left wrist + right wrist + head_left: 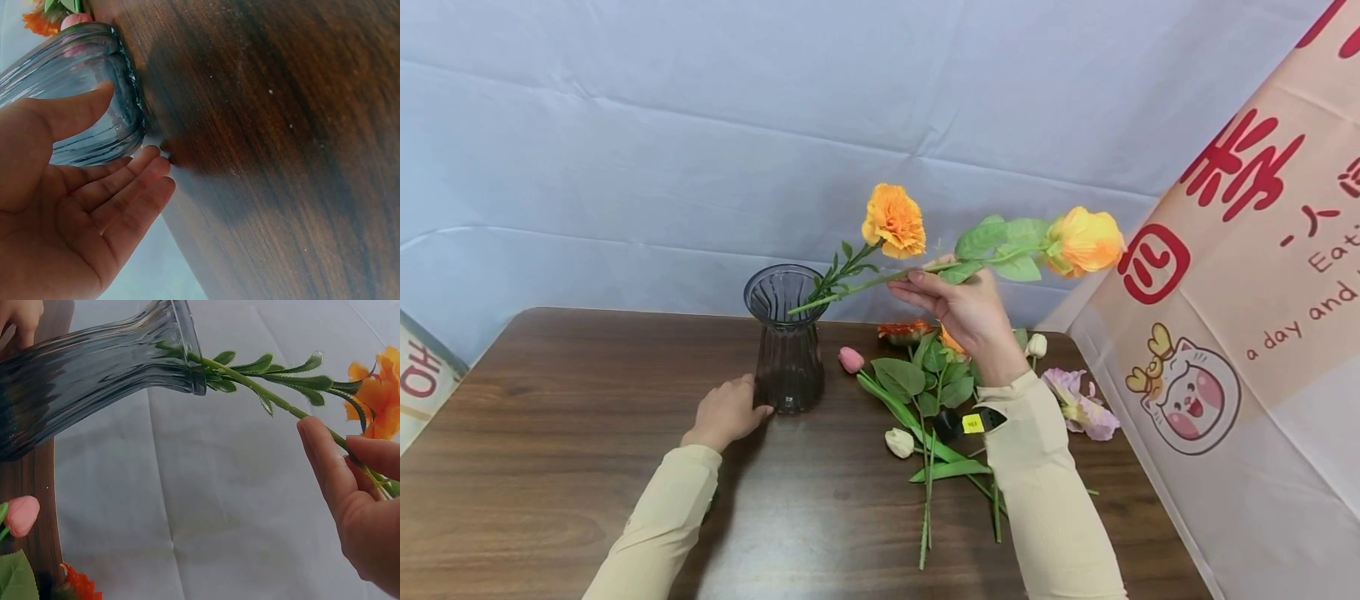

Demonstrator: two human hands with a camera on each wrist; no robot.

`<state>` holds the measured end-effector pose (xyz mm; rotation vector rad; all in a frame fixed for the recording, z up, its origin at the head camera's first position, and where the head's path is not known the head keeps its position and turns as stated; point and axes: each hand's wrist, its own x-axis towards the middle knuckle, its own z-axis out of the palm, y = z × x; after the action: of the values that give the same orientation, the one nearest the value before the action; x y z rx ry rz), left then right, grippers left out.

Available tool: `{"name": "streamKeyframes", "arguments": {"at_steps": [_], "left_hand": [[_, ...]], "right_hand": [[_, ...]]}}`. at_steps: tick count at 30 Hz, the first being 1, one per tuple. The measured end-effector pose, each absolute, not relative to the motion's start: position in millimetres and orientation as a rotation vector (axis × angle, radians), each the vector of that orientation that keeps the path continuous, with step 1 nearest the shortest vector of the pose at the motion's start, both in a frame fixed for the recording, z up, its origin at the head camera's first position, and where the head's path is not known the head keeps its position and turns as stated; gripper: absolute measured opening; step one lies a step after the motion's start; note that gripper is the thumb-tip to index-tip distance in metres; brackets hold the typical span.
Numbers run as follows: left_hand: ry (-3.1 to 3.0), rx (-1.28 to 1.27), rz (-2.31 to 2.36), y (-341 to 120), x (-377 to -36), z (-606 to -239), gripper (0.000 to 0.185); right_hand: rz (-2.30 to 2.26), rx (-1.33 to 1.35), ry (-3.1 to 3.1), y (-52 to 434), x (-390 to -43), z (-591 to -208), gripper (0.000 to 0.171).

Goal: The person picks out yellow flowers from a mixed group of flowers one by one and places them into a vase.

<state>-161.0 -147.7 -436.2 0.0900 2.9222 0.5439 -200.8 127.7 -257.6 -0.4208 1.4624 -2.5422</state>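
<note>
Vase [786, 346] of dark glass stands on the brown table [550, 417]. Left of the vase, the left hand [726, 412] rests with flat, straight fingers touching the bottom of the glass. One orange flower [893, 221] already sits in the vase. Right of the vase, the right hand [962, 308] pinches the green stem of a yellow rose [1084, 240], with the stem end at the mouth of the vase. More flowers [940, 400] lie on the table right of the vase.

Smoky grey ribbed vase [786, 346], orange flowers [893, 220], dark wood-grain table [550, 433]
</note>
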Motion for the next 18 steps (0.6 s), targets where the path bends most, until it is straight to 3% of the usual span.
{"name": "streamKeyframes", "arguments": {"at_steps": [18], "left_hand": [[2.918,0.086,0.545,-148.0,-161.1,-436.3,0.061]], "right_hand": [[-2.257,-0.525,2.010,108.4,-201.6,-245.2,0.005]]}}
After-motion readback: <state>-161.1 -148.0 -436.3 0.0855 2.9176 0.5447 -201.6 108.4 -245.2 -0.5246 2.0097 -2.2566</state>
